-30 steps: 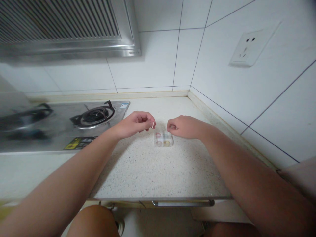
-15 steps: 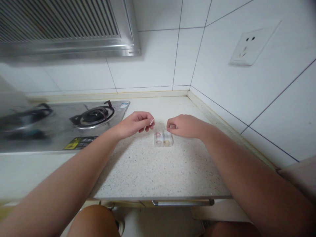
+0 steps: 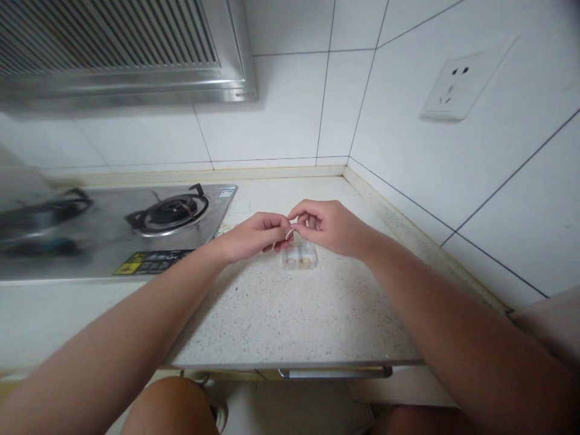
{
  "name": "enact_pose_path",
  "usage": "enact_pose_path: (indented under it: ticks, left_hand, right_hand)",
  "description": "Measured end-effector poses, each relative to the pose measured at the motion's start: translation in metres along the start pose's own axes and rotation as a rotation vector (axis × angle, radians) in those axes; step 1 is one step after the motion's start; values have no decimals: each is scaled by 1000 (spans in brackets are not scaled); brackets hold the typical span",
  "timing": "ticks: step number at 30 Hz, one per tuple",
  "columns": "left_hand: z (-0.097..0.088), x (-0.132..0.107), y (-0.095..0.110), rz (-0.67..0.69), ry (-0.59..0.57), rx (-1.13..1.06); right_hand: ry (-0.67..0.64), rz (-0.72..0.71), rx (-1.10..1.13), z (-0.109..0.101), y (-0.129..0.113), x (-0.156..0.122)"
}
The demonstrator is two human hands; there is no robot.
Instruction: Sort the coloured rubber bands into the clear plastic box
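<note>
My left hand (image 3: 256,237) is closed in a pinch on a small thin white band (image 3: 290,232), which looks like a little hair tie. My right hand (image 3: 328,225) meets it from the other side, thumb and forefinger closing on the same band; the fingertips hide part of it. Just below the fingers, on the speckled counter, sits a small clear box (image 3: 300,263) divided into compartments. Pale and yellowish ring-like pieces show in its front compartments, while my hands cover part of the back ones.
Behind my left hand, a few small coloured loops (image 3: 223,228) lie beside the gas stove (image 3: 174,211). A range hood (image 3: 136,54) hangs over the stove. Tiled walls meet in the corner, with a socket (image 3: 457,87) at right. The counter's front edge (image 3: 290,364) is near my legs.
My right hand has moved left and up from above the clear box to my left fingertips at the white band. Loops beside the stove now show behind my left hand.
</note>
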State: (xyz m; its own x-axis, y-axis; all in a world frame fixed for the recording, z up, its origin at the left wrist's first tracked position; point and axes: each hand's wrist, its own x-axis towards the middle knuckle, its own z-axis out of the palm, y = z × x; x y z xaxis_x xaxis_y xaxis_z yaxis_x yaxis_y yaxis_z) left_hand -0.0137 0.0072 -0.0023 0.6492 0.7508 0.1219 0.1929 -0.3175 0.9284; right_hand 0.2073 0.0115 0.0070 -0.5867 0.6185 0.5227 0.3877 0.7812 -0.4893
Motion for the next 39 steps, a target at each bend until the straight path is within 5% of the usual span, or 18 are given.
enact_pose_path:
  ticks: [19,39]
  left_hand:
    - [-2,0,1,-43,28,24]
    - [-2,1,1,58,189,-37]
  right_hand:
    - [18,-136,28,-3,-4,0]
    - [131,64,55,0,1,1]
